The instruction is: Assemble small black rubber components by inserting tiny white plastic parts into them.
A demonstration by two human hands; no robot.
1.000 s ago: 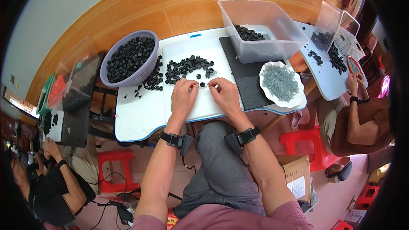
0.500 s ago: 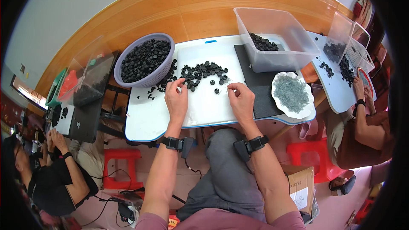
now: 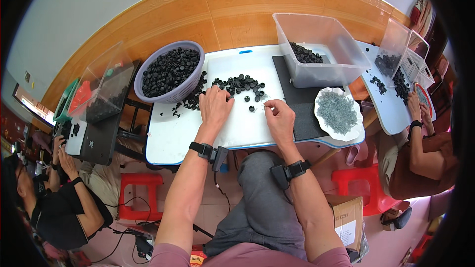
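On the white table (image 3: 173, 138), small round black caps (image 3: 243, 85) lie in a loose heap. My left hand (image 3: 215, 106) is at the near edge of this heap, back upward, its fingers bent down around a black cap beside the thumb; the fingertips are partly hidden. To the right, my right hand (image 3: 280, 119) is closed in a pinch just above the table; what sits between thumb and forefinger is too small to make out. Two single caps lie between the hands, the nearer a loose black cap (image 3: 252, 109).
A purple basket (image 3: 140, 85) full of black caps stands at the left. Behind a dark mat (image 3: 303, 104) is a clear bin (image 3: 324, 74) with black parts; a white scalloped dish (image 3: 358, 127) holds thin grey pieces. People work at side tables, left and right.
My left hand has moved slightly right and forward onto the edge of the heap, turning its back upward. My right hand keeps its pinch in nearly the same place.
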